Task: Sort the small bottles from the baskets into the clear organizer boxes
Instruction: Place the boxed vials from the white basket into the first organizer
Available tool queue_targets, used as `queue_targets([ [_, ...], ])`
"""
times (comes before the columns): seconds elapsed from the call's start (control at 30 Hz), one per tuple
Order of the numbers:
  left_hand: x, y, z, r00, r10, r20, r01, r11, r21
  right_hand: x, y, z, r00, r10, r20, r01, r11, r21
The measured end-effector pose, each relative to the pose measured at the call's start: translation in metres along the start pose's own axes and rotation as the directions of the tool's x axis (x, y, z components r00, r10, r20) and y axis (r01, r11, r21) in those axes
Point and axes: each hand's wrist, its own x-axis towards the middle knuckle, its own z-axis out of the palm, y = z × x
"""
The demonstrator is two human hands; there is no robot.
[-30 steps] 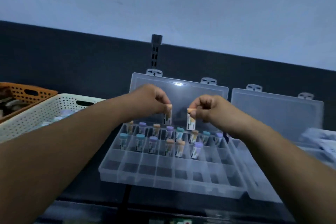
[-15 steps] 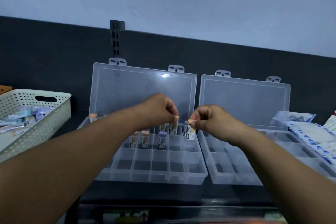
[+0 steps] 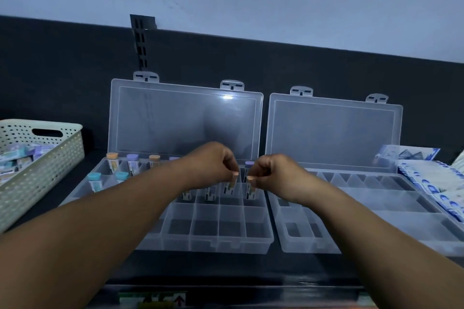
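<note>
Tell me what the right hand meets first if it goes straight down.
Likely a compartment at the left organizer box's right edge; the right hand pinches an orange-capped bottle over it. Depth unclear.

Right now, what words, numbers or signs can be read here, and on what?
Nothing reads clearly.
Labels on the small clear bottles with coloured caps: dark print, too blurred.
White packets with blue print, far right: too blurred.
Green-and-yellow sticker at the frame's bottom: a red up arrow, words blurred.
Boxes in the white perforated plastic basket: blurred.
</note>
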Motion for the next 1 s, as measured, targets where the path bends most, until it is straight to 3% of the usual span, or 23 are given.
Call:
queue_targets([
  [0.33,0.004,-0.005,0.009,0.999,-0.023,0.037,0.021,0.999,0.045,-0.002,0.005,0.0,1.0,0.026,-0.012,-0.027,0.992,-0.121],
  [0.7,0.001,-0.007,0.008,0.998,-0.039,0.056,0.036,0.998,0.045,-0.006,-0.002,-0.003,0.999,0.041,0.011,-0.039,0.989,-0.144],
  [0.87,-0.003,-0.006,0.003,0.999,-0.027,0.029,0.025,0.999,0.042,-0.008,-0.012,-0.01,0.999,0.007,-0.037,-0.011,0.993,-0.116],
  [1.0,-0.01,-0.009,-0.007,0.999,-0.005,-0.052,0.007,0.999,0.038,-0.007,-0.035,-0.008,0.988,-0.102,-0.114,0.074,0.97,-0.231],
])
